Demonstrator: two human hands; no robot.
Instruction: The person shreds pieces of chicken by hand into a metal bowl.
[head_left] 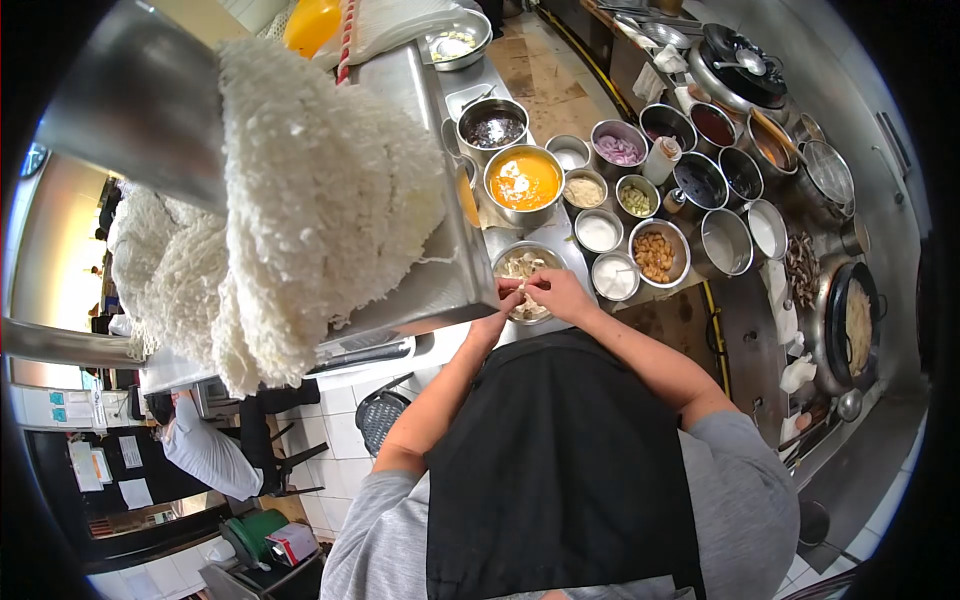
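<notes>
Both my hands meet over a steel bowl (506,262) of pale, mushroom-like pieces on the counter. My left hand (508,298) comes in from the left, fingers pinched together at the bowl's near half. Opposite it, my right hand (556,292) has its thumb and fingertips drawn together, touching or almost touching the left fingertips. Whatever is between the fingers is too small to make out. Just beyond the bowl stands a pot of orange sauce (524,180). A small bowl of white powder (615,277) is to the right of my right hand.
A steel shelf edge (462,262) with white towels (320,200) hangs close on the left. Several containers stand beyond and right, including nuts (655,256), sliced onions (619,148) and a squeeze bottle (662,160). A wok (856,325) is far right. A person (210,450) sits at lower left.
</notes>
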